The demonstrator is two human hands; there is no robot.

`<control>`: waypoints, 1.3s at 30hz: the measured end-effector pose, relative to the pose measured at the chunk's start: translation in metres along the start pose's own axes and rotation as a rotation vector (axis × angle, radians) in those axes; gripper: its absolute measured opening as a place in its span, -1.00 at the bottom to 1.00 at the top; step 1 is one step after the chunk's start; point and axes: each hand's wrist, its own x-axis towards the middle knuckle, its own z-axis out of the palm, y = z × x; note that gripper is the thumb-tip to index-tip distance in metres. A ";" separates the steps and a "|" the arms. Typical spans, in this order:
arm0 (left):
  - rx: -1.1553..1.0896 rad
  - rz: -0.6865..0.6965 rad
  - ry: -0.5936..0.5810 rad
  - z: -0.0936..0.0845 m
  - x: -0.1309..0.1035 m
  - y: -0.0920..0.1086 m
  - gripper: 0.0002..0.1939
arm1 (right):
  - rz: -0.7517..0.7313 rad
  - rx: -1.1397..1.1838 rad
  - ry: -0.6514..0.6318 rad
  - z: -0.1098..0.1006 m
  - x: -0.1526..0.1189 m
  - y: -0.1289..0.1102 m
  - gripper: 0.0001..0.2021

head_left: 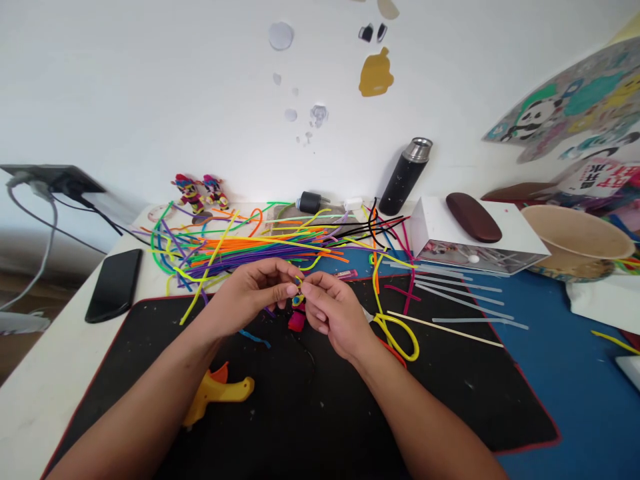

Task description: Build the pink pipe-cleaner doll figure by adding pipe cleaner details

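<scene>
Both of my hands meet above the black mat near the middle of the view. My left hand pinches a small yellow piece at the top of a little figure with thumb and forefinger. From the other side, my right hand closes its fingers on the same small figure. Yellow, blue and pink-red parts of the figure show between and below the fingertips; the rest is hidden. Just behind the hands lies a heap of coloured pipe cleaners.
A yellow glue gun lies on the mat. Right of my hands are yellow-handled scissors, a wooden stick and glue sticks. A phone, flask, white box and two finished dolls surround it.
</scene>
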 end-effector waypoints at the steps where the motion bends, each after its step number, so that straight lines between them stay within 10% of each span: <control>1: -0.001 -0.006 -0.003 -0.001 0.000 0.000 -0.66 | 0.005 0.008 -0.008 0.000 0.000 0.000 -0.65; 39: 0.180 -0.094 0.045 0.001 -0.005 0.013 -0.58 | -0.072 -0.135 0.030 0.000 0.000 0.001 -0.63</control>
